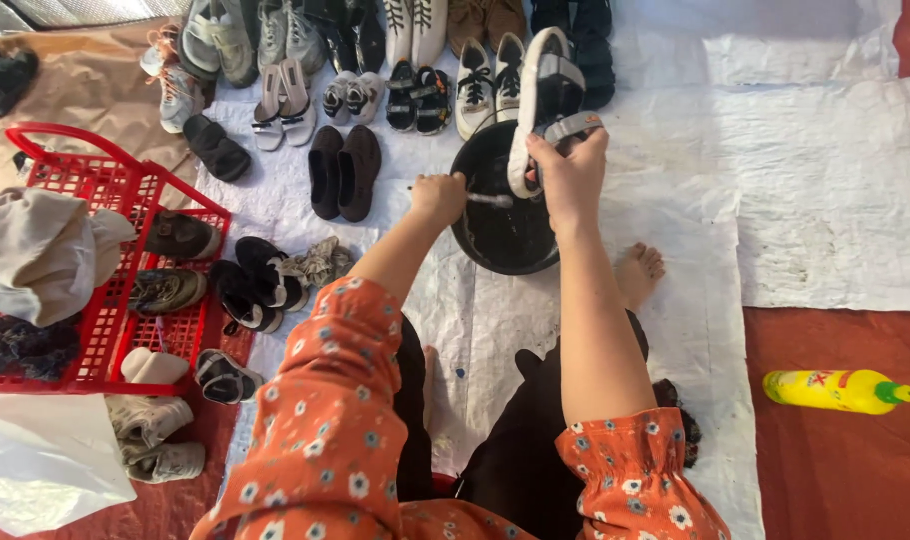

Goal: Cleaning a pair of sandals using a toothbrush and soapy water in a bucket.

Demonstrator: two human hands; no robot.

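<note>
Nearest, the left hand (438, 197) closes its fingers around a thin pale brush handle (490, 199). The right hand (572, 172) grips a white strapped sandal (542, 95) over the round black basin (503, 232) on the white floor sheet (825, 180); judging by this, keeping the sole tilted above the basin catches drips.
</note>
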